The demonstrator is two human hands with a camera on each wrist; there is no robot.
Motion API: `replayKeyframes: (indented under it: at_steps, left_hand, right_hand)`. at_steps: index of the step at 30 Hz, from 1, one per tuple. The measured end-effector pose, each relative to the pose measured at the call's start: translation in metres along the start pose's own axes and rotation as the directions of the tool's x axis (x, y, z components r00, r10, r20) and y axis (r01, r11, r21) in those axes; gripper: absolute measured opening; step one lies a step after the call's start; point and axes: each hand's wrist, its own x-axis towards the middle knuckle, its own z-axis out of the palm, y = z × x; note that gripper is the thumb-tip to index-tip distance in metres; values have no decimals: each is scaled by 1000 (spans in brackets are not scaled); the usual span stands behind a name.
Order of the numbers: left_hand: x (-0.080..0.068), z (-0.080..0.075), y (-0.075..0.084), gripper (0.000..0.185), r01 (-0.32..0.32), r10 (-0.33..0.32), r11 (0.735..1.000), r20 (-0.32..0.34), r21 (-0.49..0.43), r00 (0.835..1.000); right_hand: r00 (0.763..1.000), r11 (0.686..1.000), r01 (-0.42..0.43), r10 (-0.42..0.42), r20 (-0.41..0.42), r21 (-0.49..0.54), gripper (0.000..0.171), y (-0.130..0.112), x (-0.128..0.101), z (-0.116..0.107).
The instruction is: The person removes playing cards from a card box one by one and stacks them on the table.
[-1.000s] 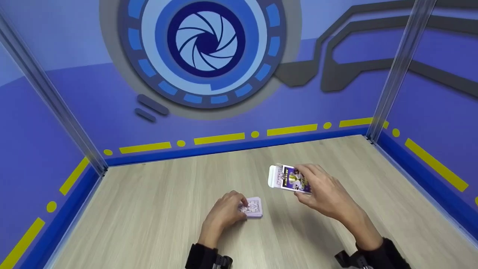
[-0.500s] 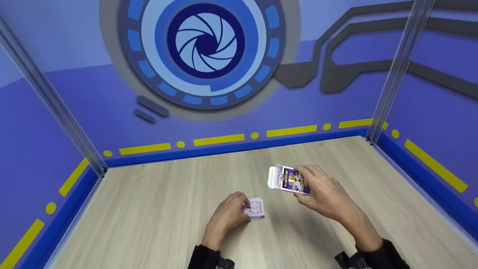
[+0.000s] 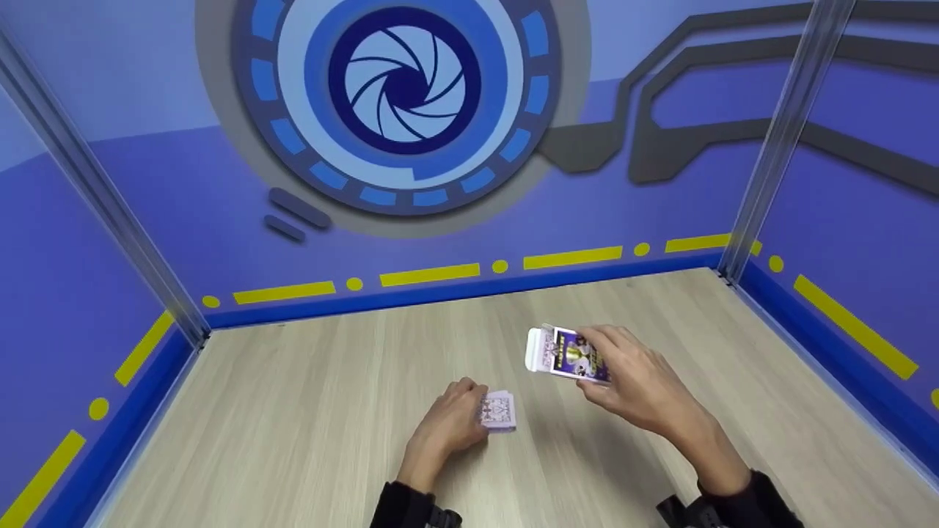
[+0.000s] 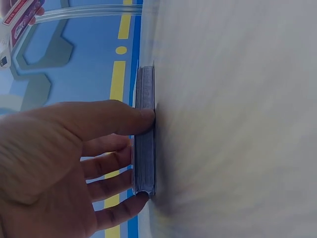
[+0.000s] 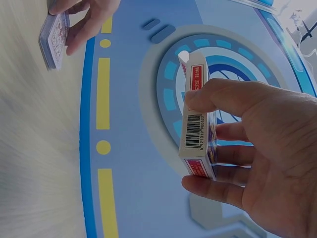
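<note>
A squared stack of playing cards (image 3: 499, 412) with patterned backs lies on the table. My left hand (image 3: 446, 419) grips its left end; in the left wrist view the thumb presses one long side of the cards (image 4: 144, 158) and the other fingers reach round the opposite side and a corner. Up and to the right, my right hand (image 3: 642, 378) holds a purple and white card box (image 3: 576, 355) above the table. Its end flap hangs loose at the left, and a patterned surface shows at that end. The right wrist view shows the thumb on the barcode side of the box (image 5: 194, 129).
The pale wooden table (image 3: 308, 418) meets a blue printed back wall (image 3: 411, 257) and side panels. Metal posts (image 3: 788, 132) stand at the corners. Each wrist carries a black strap with a camera.
My left hand has shifted slightly right at the stack, and a fingertip that lay on the top card has drawn back to its left edge. The right hand and box have barely moved.
</note>
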Motion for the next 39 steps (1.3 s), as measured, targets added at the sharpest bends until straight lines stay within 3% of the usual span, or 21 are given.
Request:
replayKeyframes:
  at_steps: [14, 32, 39]
  left_hand:
    - [1, -3, 3, 60, 52, -50, 998, 55, -20, 997]
    - [3, -5, 4, 54, 83, -81, 995, 51, -50, 995]
    - [1, -11, 4, 69, 120, -114, 984, 50, -132, 992]
  right_hand:
    - [1000, 1000, -4, 4, 14, 4, 66, -2, 0, 2]
    - [1000, 1000, -12, 13, 24, -15, 67, -3, 0, 3]
    - [999, 1000, -10, 11, 31, -11, 67, -3, 1, 3]
